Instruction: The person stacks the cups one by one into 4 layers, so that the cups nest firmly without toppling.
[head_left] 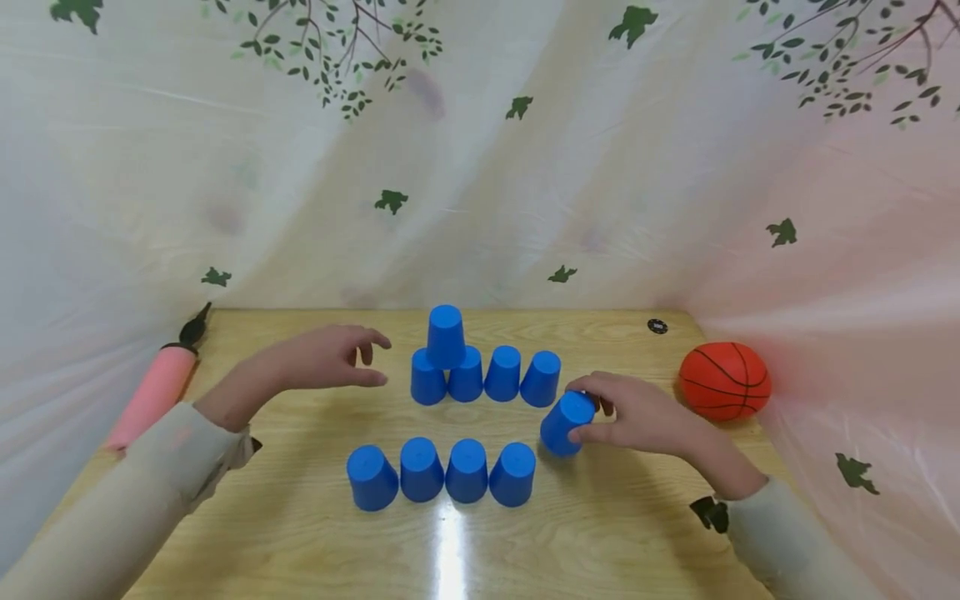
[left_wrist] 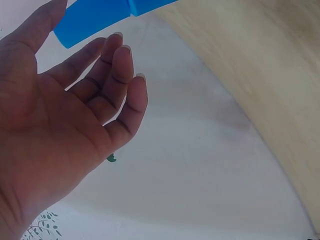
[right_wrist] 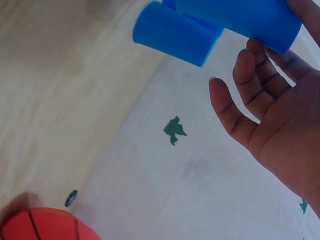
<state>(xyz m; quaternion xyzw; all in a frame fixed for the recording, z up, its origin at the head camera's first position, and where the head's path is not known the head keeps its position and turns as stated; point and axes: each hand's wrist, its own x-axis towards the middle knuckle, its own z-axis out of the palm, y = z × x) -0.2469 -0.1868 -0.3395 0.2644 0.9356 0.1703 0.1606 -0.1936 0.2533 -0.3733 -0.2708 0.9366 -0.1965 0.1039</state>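
In the head view my right hand (head_left: 637, 415) grips a tilted blue cup (head_left: 567, 423) near its closed top, thumb on the near side. The right wrist view shows the same cup (right_wrist: 245, 20) between thumb and fingers. My left hand (head_left: 330, 358) is held left of the back row, fingers loosely bent, holding nothing. That row has several upside-down blue cups (head_left: 502, 373), with one cup (head_left: 446, 337) stacked across the two leftmost. A front row of several upside-down cups (head_left: 467, 471) stands nearer me, left of the gripped cup.
A red basketball (head_left: 724, 381) lies at the table's right edge, with a small black disc (head_left: 657, 326) behind it. A pink hand pump (head_left: 156, 396) with a black nozzle lies at the left edge. A pale curtain with leaf prints (head_left: 465, 167) hangs behind the wooden table (head_left: 300, 533).
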